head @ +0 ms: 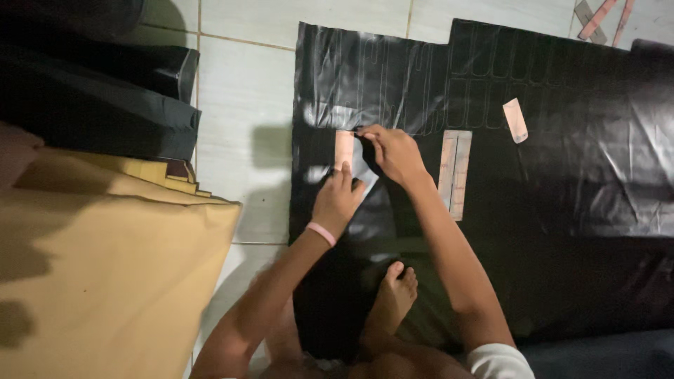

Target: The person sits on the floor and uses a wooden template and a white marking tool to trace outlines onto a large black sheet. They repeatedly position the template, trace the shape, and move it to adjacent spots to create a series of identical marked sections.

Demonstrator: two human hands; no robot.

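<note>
Taking the black sheet point(562, 182) spread on the tiled floor point(239, 91) as my landmark: off its left edge lies a tan sheet of material point(105, 267), and above that a stack of dark folded material point(91, 98).

On the sheet, near its left edge, my left hand point(335, 200) presses flat, fingers together, on the lower end of a small pinkish template strip point(344, 149); a pink band point(321, 233) circles that wrist. Just to the right, my right hand point(394, 153) is pinched narrow at the strip's upper end. I cannot tell whether a pen or marker sits between those fingers. Faint outlines of the same narrow shape run in rows across the sheet's upper part.

My bare foot point(392, 298) rests on the sheet's lower part, below both hands. Right of my right hand lies a longer pale strip point(455, 172), and further right, a short pale piece point(515, 120). Beyond the sheet's top right corner, a few more strips point(604, 17) lie on the tiles.
</note>
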